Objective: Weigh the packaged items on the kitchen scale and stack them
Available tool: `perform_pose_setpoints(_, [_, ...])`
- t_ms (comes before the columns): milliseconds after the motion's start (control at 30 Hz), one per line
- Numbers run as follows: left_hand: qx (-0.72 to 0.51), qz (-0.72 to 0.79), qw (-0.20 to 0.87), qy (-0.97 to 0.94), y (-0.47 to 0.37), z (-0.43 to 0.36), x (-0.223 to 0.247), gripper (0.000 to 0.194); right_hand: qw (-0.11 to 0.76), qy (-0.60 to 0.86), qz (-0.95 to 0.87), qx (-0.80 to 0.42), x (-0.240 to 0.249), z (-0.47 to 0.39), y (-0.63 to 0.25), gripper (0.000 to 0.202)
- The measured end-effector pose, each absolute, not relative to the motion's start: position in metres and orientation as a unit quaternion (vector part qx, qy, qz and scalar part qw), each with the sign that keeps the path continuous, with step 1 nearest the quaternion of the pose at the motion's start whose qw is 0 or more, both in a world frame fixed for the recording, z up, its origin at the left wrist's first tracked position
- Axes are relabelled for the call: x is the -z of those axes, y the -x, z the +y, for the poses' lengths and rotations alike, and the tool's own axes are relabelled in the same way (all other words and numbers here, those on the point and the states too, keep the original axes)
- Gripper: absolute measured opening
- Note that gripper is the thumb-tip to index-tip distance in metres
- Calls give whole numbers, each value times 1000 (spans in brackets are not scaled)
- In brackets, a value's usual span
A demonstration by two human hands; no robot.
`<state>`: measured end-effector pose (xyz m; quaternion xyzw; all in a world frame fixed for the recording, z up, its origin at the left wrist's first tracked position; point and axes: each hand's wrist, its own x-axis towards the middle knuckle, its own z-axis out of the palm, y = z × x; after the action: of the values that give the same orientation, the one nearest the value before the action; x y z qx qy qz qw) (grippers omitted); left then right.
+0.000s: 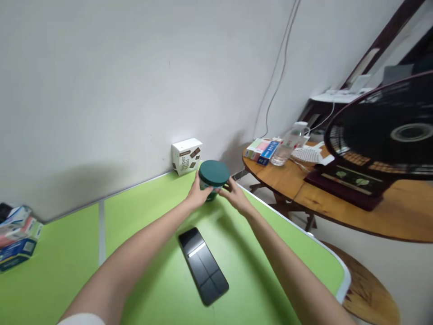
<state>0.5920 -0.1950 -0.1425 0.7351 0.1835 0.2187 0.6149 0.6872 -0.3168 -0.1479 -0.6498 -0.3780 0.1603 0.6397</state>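
A round jar with a dark green lid (pixel 214 173) is near the far edge of the green table (pixel 152 198). My left hand (pixel 199 193) grips its left side and my right hand (pixel 234 195) grips its right side, with the fingers partly hidden behind it. Whether the jar's base touches the table is hard to tell. Behind it, against the wall, stands a white box (pixel 186 156) with brown print. A black phone (pixel 203 266) lies between my forearms, screen up.
Packets and boxes (pixel 18 239) lie at the table's left edge. To the right, a wooden table (pixel 338 216) holds a clear bottle (pixel 287 144), small boxes (pixel 263 150) and a large dark fan (pixel 382 135). A wooden stool (pixel 368 289) sits lower right.
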Motion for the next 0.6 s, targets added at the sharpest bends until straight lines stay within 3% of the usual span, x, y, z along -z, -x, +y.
perform_pose_setpoints(133, [-214, 180, 596, -753, -641, -194, 159, 80, 651, 659, -324, -188, 160, -307, -732, 77])
perform_pose_setpoints(300, [-245, 258, 497, -791, -644, -163, 178, 79, 632, 688, -351, -68, 185, -266, -758, 94])
perform_pose_setpoints(433, [-242, 379, 388, -805, -636, -125, 194, 91, 617, 696, -366, -29, 211, -235, -761, 87])
perform_pose_setpoints(600, [-195, 370, 334, -845, -641, -105, 213, 87, 587, 729, -351, -20, 225, -216, -757, 78])
